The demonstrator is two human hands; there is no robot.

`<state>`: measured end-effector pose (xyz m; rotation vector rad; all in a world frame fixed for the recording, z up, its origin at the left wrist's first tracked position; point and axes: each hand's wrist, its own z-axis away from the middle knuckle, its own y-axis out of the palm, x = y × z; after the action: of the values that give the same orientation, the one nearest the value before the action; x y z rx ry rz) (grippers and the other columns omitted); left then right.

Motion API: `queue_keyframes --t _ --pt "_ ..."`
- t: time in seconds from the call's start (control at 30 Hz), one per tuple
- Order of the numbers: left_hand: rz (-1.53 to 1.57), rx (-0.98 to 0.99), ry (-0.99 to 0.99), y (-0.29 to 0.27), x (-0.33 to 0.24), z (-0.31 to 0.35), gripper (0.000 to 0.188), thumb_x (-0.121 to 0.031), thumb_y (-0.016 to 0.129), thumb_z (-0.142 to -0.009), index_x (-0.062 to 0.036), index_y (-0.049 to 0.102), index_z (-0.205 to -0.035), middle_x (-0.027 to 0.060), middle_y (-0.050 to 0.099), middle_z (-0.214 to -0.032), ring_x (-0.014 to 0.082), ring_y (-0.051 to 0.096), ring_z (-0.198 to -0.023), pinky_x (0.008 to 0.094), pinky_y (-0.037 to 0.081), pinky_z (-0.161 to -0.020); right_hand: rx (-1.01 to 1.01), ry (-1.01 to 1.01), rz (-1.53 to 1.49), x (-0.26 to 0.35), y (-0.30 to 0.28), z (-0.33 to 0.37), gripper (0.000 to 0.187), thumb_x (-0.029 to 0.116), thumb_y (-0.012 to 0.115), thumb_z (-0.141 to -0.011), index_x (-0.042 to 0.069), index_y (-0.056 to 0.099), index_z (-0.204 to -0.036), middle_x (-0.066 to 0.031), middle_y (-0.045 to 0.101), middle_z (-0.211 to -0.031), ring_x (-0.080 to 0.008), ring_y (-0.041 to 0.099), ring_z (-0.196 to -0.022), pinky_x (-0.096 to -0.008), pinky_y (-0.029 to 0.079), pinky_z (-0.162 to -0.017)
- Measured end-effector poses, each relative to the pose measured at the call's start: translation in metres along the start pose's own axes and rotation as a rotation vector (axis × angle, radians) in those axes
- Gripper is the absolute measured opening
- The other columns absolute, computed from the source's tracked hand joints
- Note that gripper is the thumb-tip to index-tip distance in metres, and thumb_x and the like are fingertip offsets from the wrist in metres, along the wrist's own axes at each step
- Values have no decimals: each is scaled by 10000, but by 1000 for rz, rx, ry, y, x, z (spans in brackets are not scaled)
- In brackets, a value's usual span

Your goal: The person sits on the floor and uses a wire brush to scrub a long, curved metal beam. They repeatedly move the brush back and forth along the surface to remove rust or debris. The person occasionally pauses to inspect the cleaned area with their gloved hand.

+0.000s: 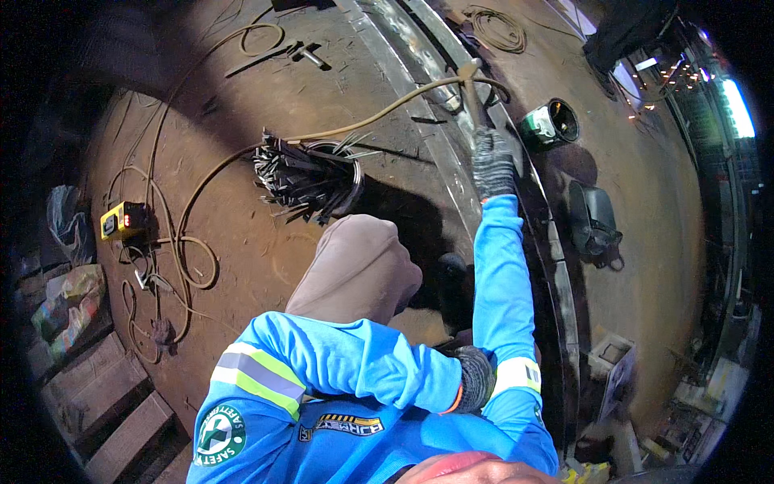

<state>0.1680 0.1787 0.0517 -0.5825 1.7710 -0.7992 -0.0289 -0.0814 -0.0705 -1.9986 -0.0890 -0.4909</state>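
My right hand (493, 164), in a grey and black striped knit glove, reaches far forward over a long metal beam (459, 173). Its fingers are closed around the handle of a hammer-like tool (473, 93), whose narrow head points away from me. A brown cable (387, 107) passes by the tool's head and across the beam. My left arm is folded over my body. The gloved left hand (474, 379) rests curled against the inside of my right elbow; its fingertips are partly hidden. Left of the beam stands a container crammed with dark metal strips (302, 179).
Right of the beam are an open can (552, 121) and a black mask-like object (592, 216). Cables loop over the floor at left, near a yellow box (123, 220). A metal tool (310, 56) lies at far left. Sparks (657, 93) show at far right.
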Motion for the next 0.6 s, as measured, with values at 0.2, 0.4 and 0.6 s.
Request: queue_keyframes --t 0.2,0.4,0.6 --pt "-23 26 -23 -1 0 14 184 -257 603 -689 -84 639 -639 134 600 -606 281 563 -501 452 436 -463 292 -67 481 -20 20 -3 313 108 446 -866 38 559 -1149 -139 625 -956 -301 590 -913 -389 466 -805" --pt "-26 53 7 -8 0 17 183 -255 607 -698 -80 635 -655 135 599 -613 287 567 -513 448 444 -474 -139 141 -75 -19 15 5 311 258 454 -929 -5 619 -933 -240 614 -805 -408 576 -790 -460 440 -729" --pt "-25 57 -27 -4 1 21 181 -253 611 -707 -76 630 -670 136 599 -619 292 572 -525 444 451 -485 18 242 -189 28 -16 -5 273 217 439 -927 41 645 -892 -225 621 -805 -360 594 -765 -438 459 -715"
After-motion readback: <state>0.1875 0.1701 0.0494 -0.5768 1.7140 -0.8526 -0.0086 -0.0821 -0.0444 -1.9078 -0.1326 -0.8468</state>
